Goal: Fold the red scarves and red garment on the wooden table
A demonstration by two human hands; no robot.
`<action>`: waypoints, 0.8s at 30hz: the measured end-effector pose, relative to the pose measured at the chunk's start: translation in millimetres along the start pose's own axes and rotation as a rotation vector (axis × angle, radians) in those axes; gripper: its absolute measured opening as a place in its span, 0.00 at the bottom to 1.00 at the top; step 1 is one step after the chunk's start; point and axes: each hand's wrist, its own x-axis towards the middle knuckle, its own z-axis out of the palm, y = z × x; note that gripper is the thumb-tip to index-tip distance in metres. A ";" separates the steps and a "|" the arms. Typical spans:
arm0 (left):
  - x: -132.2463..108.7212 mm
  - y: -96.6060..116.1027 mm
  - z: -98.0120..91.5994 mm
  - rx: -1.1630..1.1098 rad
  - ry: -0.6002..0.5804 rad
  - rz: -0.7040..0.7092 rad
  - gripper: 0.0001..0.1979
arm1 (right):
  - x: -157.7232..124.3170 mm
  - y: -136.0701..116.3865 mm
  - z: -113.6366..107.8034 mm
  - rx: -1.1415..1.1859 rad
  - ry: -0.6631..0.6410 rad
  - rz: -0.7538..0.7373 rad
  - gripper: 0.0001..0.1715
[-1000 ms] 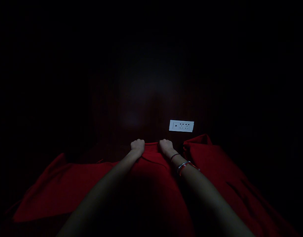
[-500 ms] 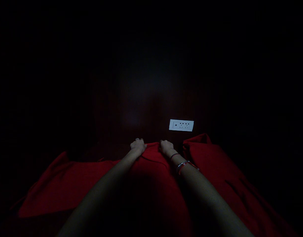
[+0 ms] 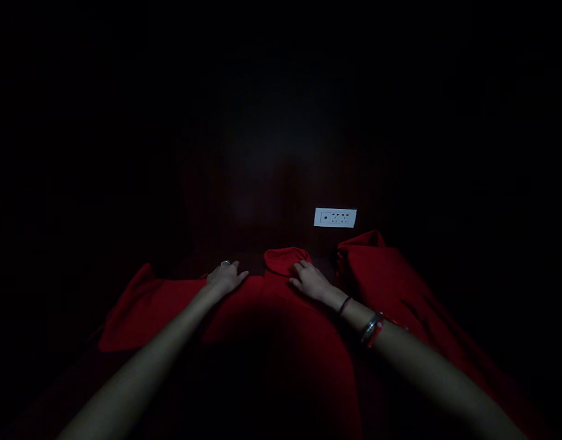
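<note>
A red garment (image 3: 290,305) lies spread before me, with its rounded collar (image 3: 281,261) at the far end. What looks like its sleeve (image 3: 148,299) stretches out to the left. My left hand (image 3: 226,278), with a ring on one finger, rests at the upper edge of that sleeve, its fingers apart and thumb out. On the right side of the collar lies my right hand (image 3: 311,281), palm down with loosely spread fingers. The lower part of the garment is lost in shadow.
More red cloth (image 3: 382,275), bunched and folded, lies to the right. Behind it, a white socket plate (image 3: 335,217) is set in a dark upright panel (image 3: 262,183). Most of the surroundings are too dark to make out.
Both hands have let go of the garment's far edge and moved apart, the left one leftward onto the sleeve. The collar now shows, standing up and rounded. The view has shifted slightly.
</note>
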 end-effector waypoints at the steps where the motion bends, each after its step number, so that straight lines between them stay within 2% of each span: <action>1: -8.4 -8.5 4.1 -0.002 0.024 -0.010 0.27 | -12.2 -7.3 8.8 0.018 -0.009 -0.042 0.24; 5: -36.8 -37.7 21.8 -0.005 0.159 -0.145 0.27 | -46.2 -29.1 38.0 0.022 -0.056 -0.100 0.28; 8: -48.2 -53.1 35.4 -0.030 0.182 -0.260 0.27 | -49.9 -38.9 43.1 0.000 -0.053 -0.063 0.26; 12: -49.2 -65.4 49.1 -0.042 0.092 -0.204 0.23 | -34.8 -60.5 36.7 0.054 0.016 -0.104 0.23; 15: -47.0 -69.3 49.5 -0.025 0.117 -0.168 0.17 | -16.9 -88.3 34.6 0.159 0.046 -0.152 0.23; 18: -48.1 -73.6 42.6 -0.058 0.165 -0.174 0.16 | 0.2 -119.5 37.2 0.230 0.067 -0.196 0.28; 20: -50.1 -80.5 37.9 -0.031 0.285 -0.266 0.18 | 8.1 -137.1 41.0 0.219 0.066 -0.213 0.30; 22: -51.7 -91.1 36.0 0.018 0.382 -0.461 0.22 | 12.2 -149.0 47.0 0.179 0.024 -0.207 0.26; 23: -52.1 -97.2 36.1 0.030 0.381 -0.559 0.24 | 13.3 -152.4 50.8 0.166 -0.003 -0.195 0.22; 24: -52.1 -103.2 36.6 0.042 0.342 -0.589 0.27 | 14.1 -154.3 54.8 0.165 -0.024 -0.183 0.19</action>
